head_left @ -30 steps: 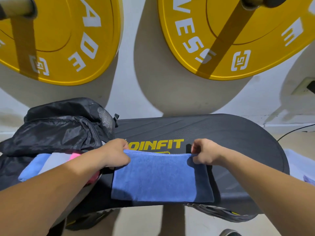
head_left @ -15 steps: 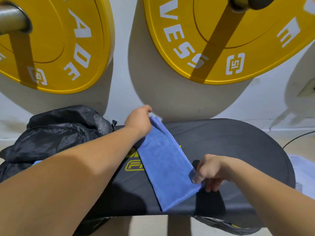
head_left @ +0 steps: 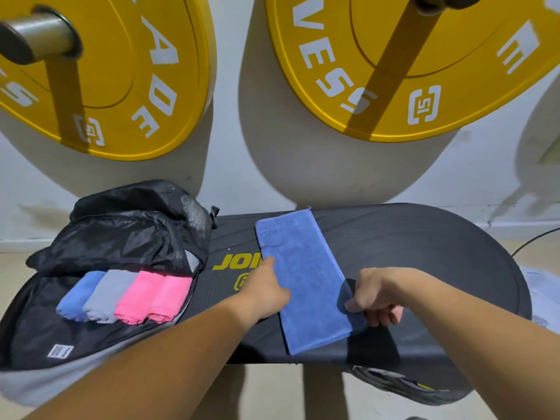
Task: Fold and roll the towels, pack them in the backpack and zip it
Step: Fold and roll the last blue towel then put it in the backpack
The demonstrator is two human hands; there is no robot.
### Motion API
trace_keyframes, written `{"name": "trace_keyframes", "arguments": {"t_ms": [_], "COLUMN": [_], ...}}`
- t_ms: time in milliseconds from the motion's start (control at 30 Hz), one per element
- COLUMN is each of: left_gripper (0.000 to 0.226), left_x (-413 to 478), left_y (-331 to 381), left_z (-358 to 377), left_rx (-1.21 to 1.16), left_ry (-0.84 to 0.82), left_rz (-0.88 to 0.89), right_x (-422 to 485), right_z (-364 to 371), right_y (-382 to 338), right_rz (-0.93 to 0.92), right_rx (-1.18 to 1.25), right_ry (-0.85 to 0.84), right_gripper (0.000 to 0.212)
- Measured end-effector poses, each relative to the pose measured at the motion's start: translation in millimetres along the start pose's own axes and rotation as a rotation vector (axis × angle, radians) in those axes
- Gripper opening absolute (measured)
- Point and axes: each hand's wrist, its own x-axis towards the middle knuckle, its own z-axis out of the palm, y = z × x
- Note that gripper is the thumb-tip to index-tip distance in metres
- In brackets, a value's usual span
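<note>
- Yellow plates (head_left: 121,71) are hanging against a pale wall, and below them a black bench (head_left: 424,253) is carrying the work.
- A blue towel (head_left: 306,277) is lying on the middle of the bench as a long, narrow folded strip, running slightly aslant from the near edge towards the wall.
- The left grip (head_left: 266,291) is resting on the towel's left edge with its fingers fairly straight, pressing down and clasping nothing.
- The right grip (head_left: 375,298) is pinching the towel's right edge near the near end, thumb on top and fingers curled beneath.
- The backpack (head_left: 121,237) is lying unzipped on the bench's left end, and four rolls are sitting side by side in it: a blue roll (head_left: 80,295), a grey roll (head_left: 106,294) and two pink rolls (head_left: 151,298).
- Judging by this, four towels are packed and the folding of this one is looking done.
- Rolling it, setting it beside the others and zipping the backpack are remaining.
- Something pale is showing past the bench's right end; whether it is another towel cannot be told.
</note>
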Motion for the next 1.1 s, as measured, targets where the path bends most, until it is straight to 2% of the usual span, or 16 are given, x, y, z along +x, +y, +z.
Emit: {"name": "trace_keyframes", "arguments": {"t_ms": [100,133,233,267,367,400,500,600,667,867,967,1100], "left_gripper": [0.07,0.068,0.044,0.039,0.025,0.022,0.028,0.032,0.03,0.024,0.017,0.007], "left_x": [2.3,3.9,-3.5,-9.3,-36.4,-45.6,-63.7,-65.8,-63.3,-58.4,-58.1,-52.4], "left_y": [-12.1,-17.4,-31.5,-37.6,-45.7,-45.4,-44.2,-53.3,-61.4,-72.5,-76.1,-79.6], "left_z": [-7.7,-15.4,-45.7,-53.8,-66.2,-65.8,-58.3,-50.7,-50.8,-43.8,-44.3,-57.5], "left_rx": [-0.002,0.033,0.186,0.3,0.703,0.741,0.905,1.079,1.038,0.97,0.732,0.48], "left_ry": [0.025,0.038,0.092,0.087,0.059,0.016,-0.154,-0.255,-0.259,-0.188,-0.156,-0.207], "left_rz": [0.015,0.026,0.126,0.191,0.47,0.565,0.767,0.777,0.751,0.823,0.747,0.657], "right_x": [-7.8,-10.7,-20.5,-23.6,-29.6,-30.8,-29.7,-20.5,-11.3,-4.4,-1.5,2.1], "right_z": [8.7,14.1,33.6,39.2,48.1,50.2,61.5,81.5,92.1,104.5,110.1,115.1], "right_y": [-9.1,-13.9,-31.2,-36.3,-44.6,-46.7,-54.0,-59.9,-58.2,-58.3,-60.2,-53.8], "right_rz": [-0.055,-0.091,-0.208,-0.243,-0.365,-0.424,-0.586,-0.643,-0.632,-0.657,-0.688,-0.813], "right_rx": [0.011,0.039,0.092,-0.005,-0.495,-0.495,-0.332,-0.24,-0.192,-0.335,-0.406,-0.361], "right_ry": [0.01,0.006,-0.01,0.032,0.37,0.44,0.487,0.451,0.438,0.518,0.627,0.786], "right_gripper": [0.035,0.037,0.039,0.037,0.032,0.034,0.032,0.027,0.028,0.044,0.048,0.034]}}
